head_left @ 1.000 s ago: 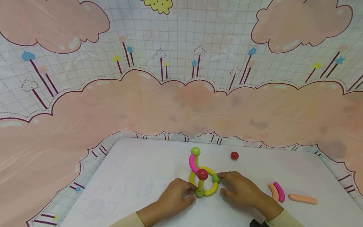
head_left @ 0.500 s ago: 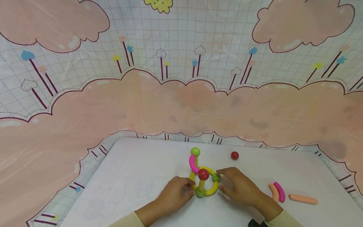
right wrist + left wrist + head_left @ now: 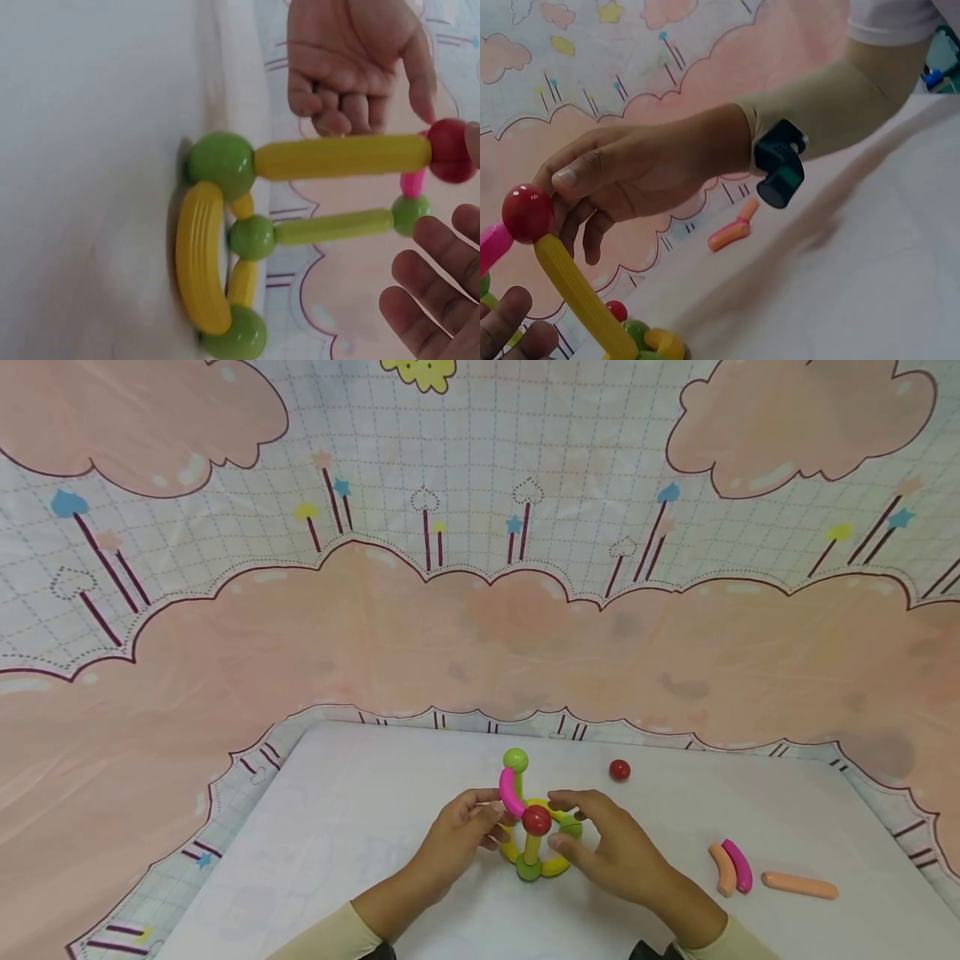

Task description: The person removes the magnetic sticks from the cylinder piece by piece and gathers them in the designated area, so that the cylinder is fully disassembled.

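A toy frame of rods and balls stands on the white table. Its base is a ring of curved yellow rods (image 3: 556,866) joined by green balls (image 3: 223,165). Two uprights rise from it: a yellow rod (image 3: 341,157) topped by a red ball (image 3: 536,820), and a light green rod (image 3: 334,225) topped by a green ball (image 3: 516,760). A curved pink rod (image 3: 508,789) links the tops. My left hand (image 3: 453,839) is beside the pink rod, fingers loosely bent. My right hand (image 3: 618,852) is spread beside the red ball, its thumb close to it in the right wrist view.
A loose red ball (image 3: 619,770) lies behind the frame to the right. Farther right on the table (image 3: 360,827) are a curved orange rod (image 3: 722,869), a curved pink rod (image 3: 738,866) and a straight orange rod (image 3: 799,885). A patterned cloth (image 3: 450,643) hangs behind.
Both hands have risen from the base ring toward the top of the frame, the left up to the pink rod and the right inward to the red ball. The frame stays in place.
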A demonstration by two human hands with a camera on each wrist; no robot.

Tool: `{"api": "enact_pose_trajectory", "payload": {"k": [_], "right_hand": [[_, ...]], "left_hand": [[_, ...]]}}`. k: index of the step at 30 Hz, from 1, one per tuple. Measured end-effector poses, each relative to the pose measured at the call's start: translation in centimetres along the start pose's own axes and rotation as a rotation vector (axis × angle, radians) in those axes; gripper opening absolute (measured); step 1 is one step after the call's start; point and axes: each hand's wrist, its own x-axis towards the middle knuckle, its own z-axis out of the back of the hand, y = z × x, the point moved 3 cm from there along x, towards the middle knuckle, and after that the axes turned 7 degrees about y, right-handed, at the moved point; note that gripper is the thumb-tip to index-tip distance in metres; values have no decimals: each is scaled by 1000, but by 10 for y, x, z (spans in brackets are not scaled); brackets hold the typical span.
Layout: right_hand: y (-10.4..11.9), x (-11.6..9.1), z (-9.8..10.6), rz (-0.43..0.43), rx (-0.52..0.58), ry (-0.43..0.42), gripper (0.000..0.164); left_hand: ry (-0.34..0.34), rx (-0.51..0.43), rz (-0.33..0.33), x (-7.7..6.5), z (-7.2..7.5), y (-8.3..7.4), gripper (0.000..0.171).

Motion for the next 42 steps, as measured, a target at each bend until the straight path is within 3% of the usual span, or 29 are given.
{"api": "enact_pose_trajectory", "payload": {"k": [7,13,19,30,42], "right_hand": [[9,5,-6,5,4,-19,57],[12,8,-10,58,2,-42,52],[12,8,-12,34,26,-26,52],[13,10,-11,61,29,-35,48],[11,11,-12,62,27,-38,49]], "left_hand": [[-1,-73,51,3,-3,0,54],[2,-101,41,5,-7,0,58],[-16,-121,42,7,-10,-2,59],[-66,-104,85,9,-13,-6,64],[-73,-92,68,9,-14,-9,60]]}}
